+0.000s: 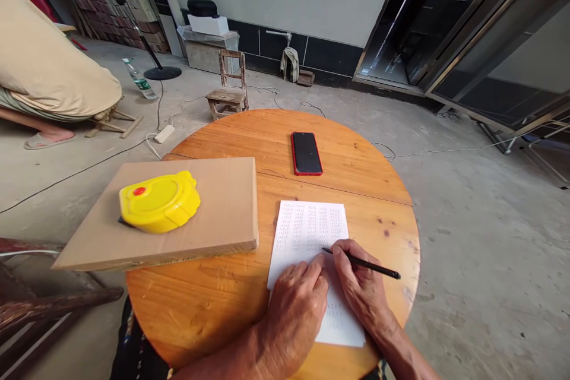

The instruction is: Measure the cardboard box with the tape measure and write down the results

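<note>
I note the right hand [363, 286] gripping a pen [373, 265], probably light and stiff, best held near its tip; left hand [297, 309], loosely open, rests on crease-prone paper [312, 228].

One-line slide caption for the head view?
On a round wooden table, the left hand rests on paper while the right hand holds a black pen.

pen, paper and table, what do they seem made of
Pen: probably plastic, judging by its smooth black barrel; metal is possible. Paper: matte white paper, thin at the edges. Table: apparently varnished wood, with visible knots and a soft gloss.
</note>
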A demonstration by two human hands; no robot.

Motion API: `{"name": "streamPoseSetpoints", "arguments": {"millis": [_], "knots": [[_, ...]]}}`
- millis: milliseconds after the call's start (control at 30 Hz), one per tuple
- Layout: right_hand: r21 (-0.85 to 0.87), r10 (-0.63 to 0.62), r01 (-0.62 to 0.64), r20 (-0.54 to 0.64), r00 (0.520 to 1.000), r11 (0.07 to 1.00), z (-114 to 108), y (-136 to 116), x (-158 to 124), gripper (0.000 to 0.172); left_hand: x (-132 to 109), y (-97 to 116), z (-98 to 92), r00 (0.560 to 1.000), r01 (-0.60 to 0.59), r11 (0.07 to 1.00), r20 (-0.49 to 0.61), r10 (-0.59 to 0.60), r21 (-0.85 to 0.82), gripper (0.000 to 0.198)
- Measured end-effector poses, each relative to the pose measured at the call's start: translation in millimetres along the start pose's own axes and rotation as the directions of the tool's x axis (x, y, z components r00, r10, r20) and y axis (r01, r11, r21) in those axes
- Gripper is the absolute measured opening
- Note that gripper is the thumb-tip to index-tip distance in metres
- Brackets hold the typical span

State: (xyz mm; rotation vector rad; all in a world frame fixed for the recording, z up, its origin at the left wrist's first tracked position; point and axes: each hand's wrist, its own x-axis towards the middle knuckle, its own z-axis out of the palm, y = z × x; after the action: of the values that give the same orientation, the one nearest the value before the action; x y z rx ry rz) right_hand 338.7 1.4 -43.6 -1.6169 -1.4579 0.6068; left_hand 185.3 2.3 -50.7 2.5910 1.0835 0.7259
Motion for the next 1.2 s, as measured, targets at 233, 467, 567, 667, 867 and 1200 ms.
{"name": "streamPoseSetpoints", "arguments": {"millis": [233, 467, 567, 667, 867, 1200], "knots": [[-0.016, -0.009, 0.01, 0.006, 1.0, 1.0, -1.1, -1.8, -1.2, 0.024, 0.3, 0.7, -1.8, 1.0, 0.006, 1.0, 0.004, -0.006, -0.008, 0.032], [-0.043, -0.045, 0.045, 0.005, 0.999, 0.998, -2.5, -5.0, 0.7, 0.024, 2.0, 0.8, -2.7, 0.999, 0.011, 1.0, 0.035, -0.011, 0.0, 0.036], [-0.042, -0.038, 0.038, -0.009, 0.999, 0.998, -2.5, -5.4, 1.6, 0.024, 1.6, 0.9, -2.5, 0.999, 0.015, 1.0, 0.044, -0.015, 0.013, 0.034], [-0.045, -0.041, 0.04, -0.006, 0.999, 0.998, -1.6, -5.5, 2.1, 0.024, 1.2, 0.6, -1.9, 0.999, 0.017, 1.0, 0.051, -0.017, 0.015, 0.033], [-0.032, -0.04, 0.04, -0.006, 0.999, 0.999, -1.5, -3.4, 0.6, 0.025, 0.5, -0.2, 0.1, 1.0, 0.012, 1.0, 0.015, -0.012, 0.008, 0.032], [0.053, 0.002, 0.002, -0.065, 0.998, 0.999, -2.4, 1.2, -0.7, 0.023, -0.7, -1.0, 2.3, 1.0, 0.02, 0.999, 0.018, -0.02, 0.031, 0.03]]}}
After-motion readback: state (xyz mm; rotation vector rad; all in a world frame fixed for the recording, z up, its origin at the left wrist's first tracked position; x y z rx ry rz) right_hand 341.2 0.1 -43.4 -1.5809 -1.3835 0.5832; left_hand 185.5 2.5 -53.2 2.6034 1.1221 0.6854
